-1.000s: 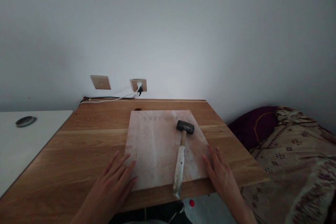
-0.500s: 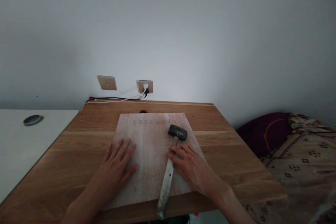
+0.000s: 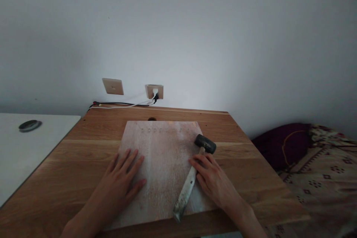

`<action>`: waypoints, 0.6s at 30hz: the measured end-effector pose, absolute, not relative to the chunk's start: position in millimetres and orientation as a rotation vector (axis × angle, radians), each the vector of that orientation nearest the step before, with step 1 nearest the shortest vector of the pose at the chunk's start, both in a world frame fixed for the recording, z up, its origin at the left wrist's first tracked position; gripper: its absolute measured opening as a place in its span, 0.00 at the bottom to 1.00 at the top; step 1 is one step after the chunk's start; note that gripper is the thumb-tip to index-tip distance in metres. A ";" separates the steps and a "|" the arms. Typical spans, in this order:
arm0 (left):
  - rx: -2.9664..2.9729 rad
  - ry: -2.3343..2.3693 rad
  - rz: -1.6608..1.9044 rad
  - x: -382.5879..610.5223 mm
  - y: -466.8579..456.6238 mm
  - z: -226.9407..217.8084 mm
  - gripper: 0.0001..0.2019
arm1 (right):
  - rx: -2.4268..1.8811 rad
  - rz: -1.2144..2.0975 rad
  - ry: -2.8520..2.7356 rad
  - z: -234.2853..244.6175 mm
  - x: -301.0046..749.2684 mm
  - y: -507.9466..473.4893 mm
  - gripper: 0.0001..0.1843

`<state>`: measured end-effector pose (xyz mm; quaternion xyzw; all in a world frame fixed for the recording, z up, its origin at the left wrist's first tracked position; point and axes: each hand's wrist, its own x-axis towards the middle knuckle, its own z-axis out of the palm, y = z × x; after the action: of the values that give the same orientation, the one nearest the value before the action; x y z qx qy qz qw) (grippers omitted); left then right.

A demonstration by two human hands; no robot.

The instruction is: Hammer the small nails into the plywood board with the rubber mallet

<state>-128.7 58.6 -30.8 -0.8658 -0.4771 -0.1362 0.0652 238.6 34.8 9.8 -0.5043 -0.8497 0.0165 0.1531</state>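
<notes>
A pale, worn wooden board [image 3: 164, 178] lies flat on the brown wooden table. Along its far edge runs a row of several small nail-like points. My left hand [image 3: 119, 178] rests flat on the board's left side with the fingers spread. On the right, my right hand [image 3: 214, 176] has its fingers over the upper handle of a mallet [image 3: 185, 191], just below the head. This mallet has a black head and a whitish, dirt-stained handle that slants across the board toward its near edge. My right palm side is partly hidden.
A white surface [image 3: 30, 152] with a dark round lid-like object [image 3: 29, 125] adjoins the table [image 3: 69, 163] at left. Cables [image 3: 125, 105] run along the wall to a socket [image 3: 154, 92]. Patterned fabric [image 3: 329, 178] and a purple cloth [image 3: 281, 145] lie at right.
My right hand and the mallet have shifted right, and the mallet's head now overlaps the board's right edge. The handle slants more. My left hand stays on the board.
</notes>
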 end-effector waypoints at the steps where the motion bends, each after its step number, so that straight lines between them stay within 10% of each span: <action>1: -2.638 -1.511 -0.390 -126.9 64.2 -23.4 0.25 | -1.428 0.070 -2.452 12.9 240.2 36.5 0.25; 9: -2.685 -1.823 -0.277 -96.3 175.4 62.8 0.17 | -1.936 -0.021 -2.264 72.0 228.9 127.9 0.18; 18: -2.991 -1.669 -0.044 -107.4 242.4 54.4 0.11 | -2.161 0.248 -2.330 53.6 207.1 201.8 0.11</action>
<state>-107.4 242.4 54.4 -0.8644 -0.4823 -0.0126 -0.1413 207.1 201.8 53.6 -0.6777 -0.7309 0.0778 -0.0229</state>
